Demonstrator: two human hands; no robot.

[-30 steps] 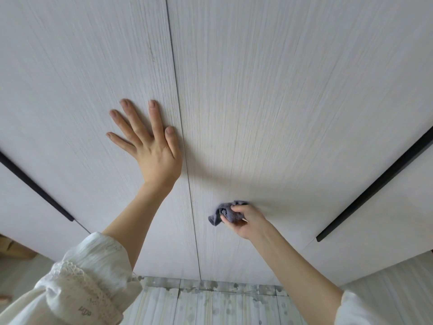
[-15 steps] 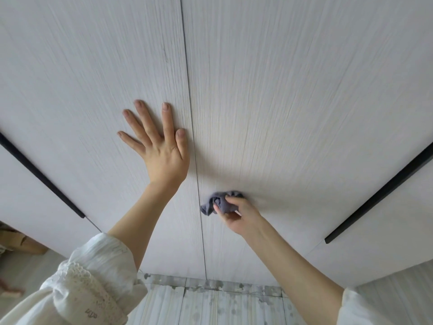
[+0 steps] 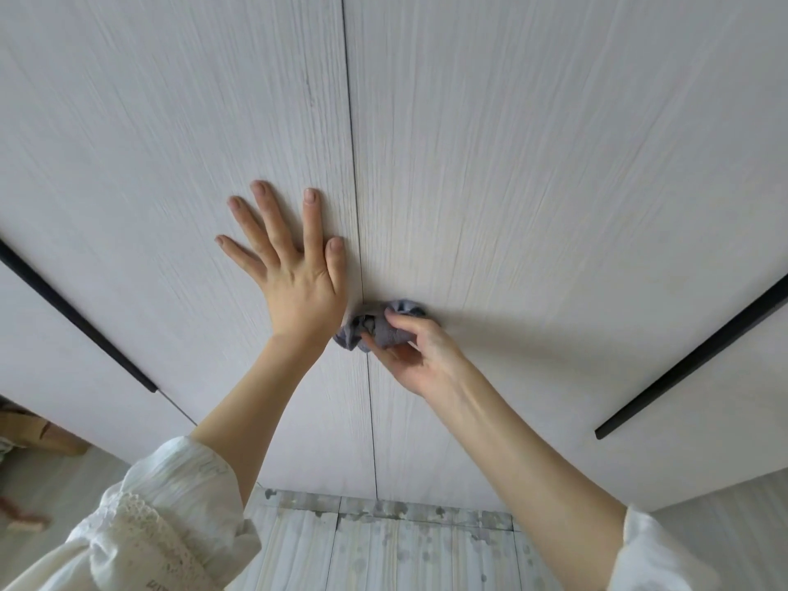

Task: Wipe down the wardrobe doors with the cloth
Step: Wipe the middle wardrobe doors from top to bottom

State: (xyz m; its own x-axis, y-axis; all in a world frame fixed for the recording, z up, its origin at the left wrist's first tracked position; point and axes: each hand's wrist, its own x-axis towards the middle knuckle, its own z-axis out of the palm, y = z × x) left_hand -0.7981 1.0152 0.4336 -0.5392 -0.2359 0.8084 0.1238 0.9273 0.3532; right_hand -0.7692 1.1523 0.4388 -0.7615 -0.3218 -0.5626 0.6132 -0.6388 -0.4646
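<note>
Two pale wood-grain wardrobe doors fill the view, the left door [image 3: 149,142] and the right door [image 3: 533,164], split by a thin dark seam. My left hand [image 3: 294,275] lies flat on the left door with fingers spread, its thumb just beside the seam. My right hand [image 3: 413,351] grips a crumpled blue-grey cloth [image 3: 375,326] and holds it against the doors right at the seam, just below and to the right of my left hand. Part of the cloth is hidden behind my left wrist.
A long black handle strip [image 3: 76,317] runs along the left door's outer edge and another black strip [image 3: 690,364] along the right door's. Below the doors lies a pale plank floor [image 3: 383,552] with dark speckles. A wooden object [image 3: 25,428] sits at the far left.
My right hand has carried the cloth up and to the left across the right door, reaching the seam beside my left wrist. My left hand has stayed flat on the left door.
</note>
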